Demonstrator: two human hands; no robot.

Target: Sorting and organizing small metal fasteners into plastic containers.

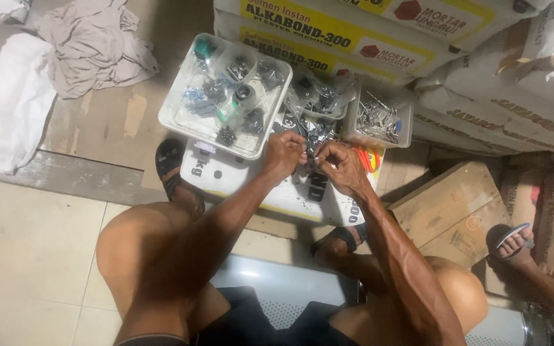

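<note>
Head view: a seated person, seen from above, bends over a white sack [251, 182] lying flat on the floor and serving as the work surface.
Left hand [283, 156]: fingers curled and pinched together on a small dark metal piece [310, 160] held between the two hands.
Right hand [339, 165]: likewise clenched at the fingertips on the same small piece, the two hands touching over the far edge of the sack.
Step in hand: judged to be fitting or separating small hardware, worked with both sets of fingertips at once.
Next move calls for: by this reading, a firm fingertip pinch and fine turning or pressing, since the piece is tiny and easy to drop among the loose parts.
Supply nearby: a large clear tray [226, 96] of bagged fittings just beyond the left hand; a smaller clear box [379, 120] of bright metal screws just beyond the right; a clear bag of dark parts [318, 96] between them.
Other items: orange loops [370, 158] beside the right hand; a wooden crate [453, 211] to the right; stacked sacks [482, 83] behind.
Second person: only a sandalled foot [513, 242] shows at the right edge.
Hidden or unclear: the held piece is mostly covered by fingers, so its exact kind and shape cannot be told; tray contents blur together.
</note>
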